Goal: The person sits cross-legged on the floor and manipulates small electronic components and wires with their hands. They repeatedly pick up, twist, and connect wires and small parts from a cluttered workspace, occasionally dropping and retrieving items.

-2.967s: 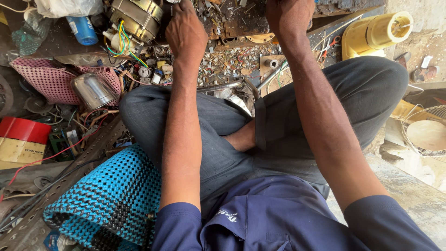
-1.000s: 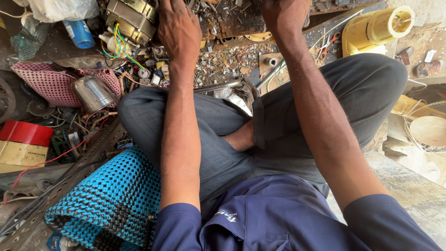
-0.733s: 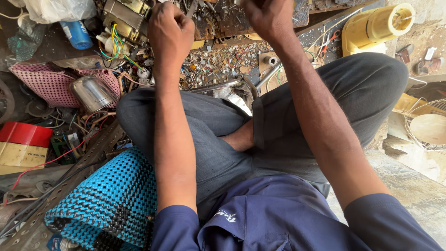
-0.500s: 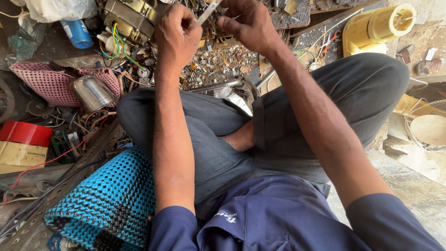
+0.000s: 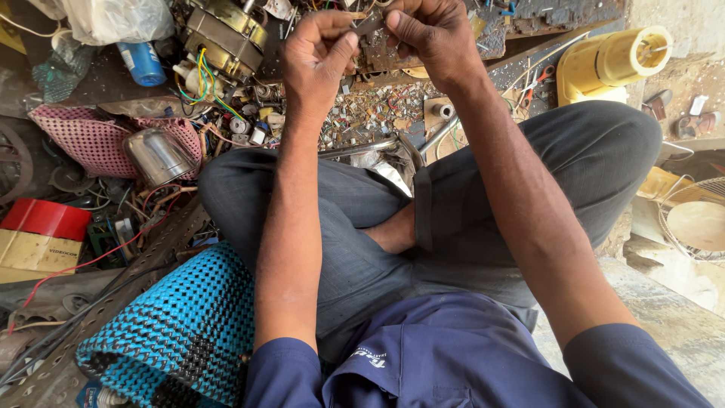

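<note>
Floor's pretty much drowning in scrap here, wires and tiny metal bits lying everywhere. A blue woven basket is sitting bottom left, a yellow plastic housing top right, daylight hitting the bare concrete.

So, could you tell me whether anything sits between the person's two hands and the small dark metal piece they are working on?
Nothing visible does. The left hand and right hand both pinch the small dark metal piece directly, raised above the littered scrap parts.
</note>
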